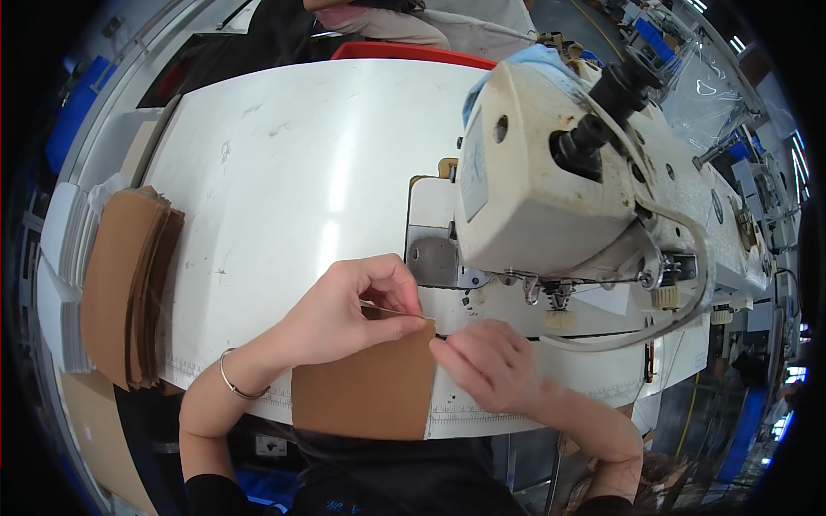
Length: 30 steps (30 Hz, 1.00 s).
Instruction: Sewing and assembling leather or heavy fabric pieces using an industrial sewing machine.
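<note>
- The left hand (340, 318) pinches the top edge of a brown sheet (361, 400) between thumb and fingers, close to its upper right corner.
- The right hand (495, 365) has its fingers curled in, thumb and forefinger drawn together just beside that corner; whether anything is caught between them, I cannot tell.
- The brown sheet lies at the front of the white table (249, 163), its lower part reaching over the near edge, in front of the person's body.
- The left forearm comes up from the lower left and slants inward, the wrist wearing a thin bangle (231, 376); the right forearm angles in from the lower right, elbow bent outward.
- The left hand hides part of the sheet's top edge.
- A sewing machine (538, 193) stands beyond the right hand, and its pale looping tube (701, 284) curves down near that hand.
- A blue cloth (540, 58) drapes over the machine.
- A stack of brown pieces (120, 284) sits at the table's left side, next to white stacks (64, 228).
- A red bin (404, 53) and a seated person (391, 26) are past the far edge.
</note>
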### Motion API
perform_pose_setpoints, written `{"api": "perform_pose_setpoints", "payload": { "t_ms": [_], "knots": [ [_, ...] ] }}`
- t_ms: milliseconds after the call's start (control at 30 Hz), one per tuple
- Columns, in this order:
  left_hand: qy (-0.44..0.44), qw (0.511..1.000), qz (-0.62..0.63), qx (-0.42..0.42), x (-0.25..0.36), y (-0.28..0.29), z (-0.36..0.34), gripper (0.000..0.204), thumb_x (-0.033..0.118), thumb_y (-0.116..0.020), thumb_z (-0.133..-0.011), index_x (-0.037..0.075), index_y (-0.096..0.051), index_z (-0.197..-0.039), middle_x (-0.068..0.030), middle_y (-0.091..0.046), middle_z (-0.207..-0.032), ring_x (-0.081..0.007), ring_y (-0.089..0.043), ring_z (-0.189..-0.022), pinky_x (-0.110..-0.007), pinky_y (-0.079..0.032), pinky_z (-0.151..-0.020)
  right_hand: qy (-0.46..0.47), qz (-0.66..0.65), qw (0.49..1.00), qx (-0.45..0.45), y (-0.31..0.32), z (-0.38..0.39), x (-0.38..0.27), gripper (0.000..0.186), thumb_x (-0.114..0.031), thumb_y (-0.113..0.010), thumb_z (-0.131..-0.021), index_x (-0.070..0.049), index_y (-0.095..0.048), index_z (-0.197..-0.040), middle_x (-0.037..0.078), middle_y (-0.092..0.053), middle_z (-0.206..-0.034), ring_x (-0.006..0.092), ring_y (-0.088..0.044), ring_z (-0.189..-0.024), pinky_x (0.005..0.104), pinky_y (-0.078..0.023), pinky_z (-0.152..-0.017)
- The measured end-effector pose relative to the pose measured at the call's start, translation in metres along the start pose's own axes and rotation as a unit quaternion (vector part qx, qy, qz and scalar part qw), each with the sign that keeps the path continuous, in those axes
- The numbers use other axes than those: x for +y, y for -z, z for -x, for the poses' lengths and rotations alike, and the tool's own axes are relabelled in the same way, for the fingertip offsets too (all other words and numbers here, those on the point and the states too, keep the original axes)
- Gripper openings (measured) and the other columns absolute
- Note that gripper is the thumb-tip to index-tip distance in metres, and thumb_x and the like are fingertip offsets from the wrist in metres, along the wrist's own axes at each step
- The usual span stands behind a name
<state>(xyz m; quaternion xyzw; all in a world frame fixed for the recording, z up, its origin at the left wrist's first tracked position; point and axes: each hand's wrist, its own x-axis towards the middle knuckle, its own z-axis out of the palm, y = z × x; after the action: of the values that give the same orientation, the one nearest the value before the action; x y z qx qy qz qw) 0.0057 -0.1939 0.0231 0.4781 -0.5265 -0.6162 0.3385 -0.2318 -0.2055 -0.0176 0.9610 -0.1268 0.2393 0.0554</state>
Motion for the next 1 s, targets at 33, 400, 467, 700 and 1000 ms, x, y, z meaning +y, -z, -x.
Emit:
{"api": "perform_pose_setpoints", "payload": {
  "t_ms": [33, 400, 467, 700, 1000],
  "knots": [
    [0.000, 1.000, -0.018, -0.006, 0.001, 0.000, -0.004, 0.010, -0.001, -0.070, -0.082, 0.002, -0.061, -0.084, -0.0035, -0.067, -0.087, -0.0079, -0.062, -0.083, -0.022, -0.050, -0.074, 0.072, 0.052, 0.994, 0.063, 0.002, 0.000, 0.003, 0.020, -0.017, -0.059, -0.084, -0.003, -0.067, -0.096, 0.006, -0.062, -0.099, 0.0169, -0.056, -0.102, 0.0317, -0.047, -0.090],
    [0.035, 0.976, -0.203, 0.067, 0.004, -0.029, -0.041, 0.016, 0.001, -0.071, -0.080, -0.002, -0.059, -0.089, -0.0095, -0.065, -0.079, -0.0180, -0.064, -0.069, -0.030, -0.052, -0.068, 0.060, 0.044, 0.996, -0.043, -0.002, 0.009, 0.015, 0.029, -0.007, -0.060, -0.074, 0.003, -0.064, -0.102, 0.015, -0.063, -0.106, 0.0260, -0.063, -0.104, 0.0313, -0.052, -0.083],
    [-0.051, 0.967, -0.235, 0.078, -0.009, -0.030, -0.039, 0.015, 0.001, -0.071, -0.081, -0.001, -0.059, -0.090, -0.0104, -0.064, -0.083, -0.0187, -0.063, -0.071, -0.030, -0.053, -0.068, 0.032, 0.008, 0.999, -0.029, -0.001, 0.008, 0.014, 0.031, -0.007, -0.060, -0.073, 0.004, -0.063, -0.102, 0.015, -0.063, -0.106, 0.0270, -0.063, -0.104, 0.0314, -0.053, -0.083],
    [-0.381, 0.792, -0.475, 0.047, -0.039, -0.024, -0.027, 0.038, 0.001, -0.067, -0.064, -0.001, -0.064, -0.101, -0.0118, -0.063, -0.102, -0.0268, -0.061, -0.092, -0.034, -0.054, -0.079, 0.028, 0.035, 0.998, -0.051, 0.000, 0.006, 0.013, 0.031, -0.009, -0.059, -0.074, 0.003, -0.064, -0.102, 0.016, -0.064, -0.107, 0.0272, -0.063, -0.105, 0.0319, -0.052, -0.080],
    [-0.377, 0.781, -0.497, 0.028, -0.017, -0.006, -0.031, 0.044, -0.002, -0.065, -0.062, -0.006, -0.063, -0.106, -0.0167, -0.061, -0.109, -0.0332, -0.060, -0.104, -0.038, -0.054, -0.087, 0.082, 0.204, 0.974, -0.052, -0.009, -0.001, 0.028, 0.024, -0.008, -0.061, -0.077, -0.001, -0.067, -0.100, 0.014, -0.064, -0.106, 0.0216, -0.065, -0.091, 0.0307, -0.051, -0.073]
  ]
}}
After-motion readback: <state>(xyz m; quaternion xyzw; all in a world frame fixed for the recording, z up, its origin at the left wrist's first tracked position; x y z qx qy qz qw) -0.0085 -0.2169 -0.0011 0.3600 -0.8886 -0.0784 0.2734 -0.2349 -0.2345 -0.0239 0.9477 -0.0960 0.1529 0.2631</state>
